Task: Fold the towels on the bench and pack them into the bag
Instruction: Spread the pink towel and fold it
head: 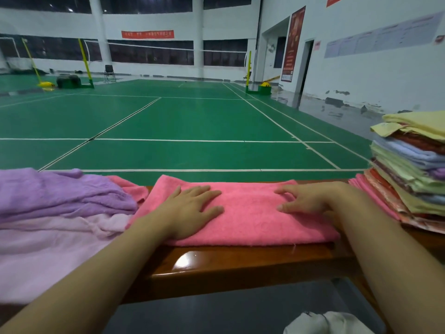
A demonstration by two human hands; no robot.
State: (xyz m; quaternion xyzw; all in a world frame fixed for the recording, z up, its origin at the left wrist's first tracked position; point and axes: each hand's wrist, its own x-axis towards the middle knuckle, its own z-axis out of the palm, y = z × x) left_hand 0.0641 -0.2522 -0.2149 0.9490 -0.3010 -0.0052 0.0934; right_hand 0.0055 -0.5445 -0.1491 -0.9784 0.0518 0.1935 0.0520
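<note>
So we had the pink towel [250, 213] laid out folded into a long band across the wooden bench [240, 263], right in the middle in front of us. Our left hand [190, 210] was flat on its left end, fingers straight and spread, just pressing down on the cloth and not grabbing anything. Our right hand [310, 201] was on the right end, palm down too, fingers a bit more bent at the knuckles with the tips touching the terry; it looked like resting rather than pinching, though the blur there made it hard to be totally sure.

Off to the left, a crumpled heap of loose towels [60, 213] sat on the bench, purple on top and pale lilac underneath, with a scrap of pink poking out just beside the pink towel's left edge. On the right there was a tall stack of folded towels [409, 179], yellow, blue, red, pale green and pink layers, its bottom edge just beside the pink towel's right end.

Down at the bottom edge of the view, below the bench, there was something white and crumpled [327, 324], couldn't tell if that was the bag or not. Behind the bench was a green badminton court [168, 121] with white lines and nets [154, 49] further back.
</note>
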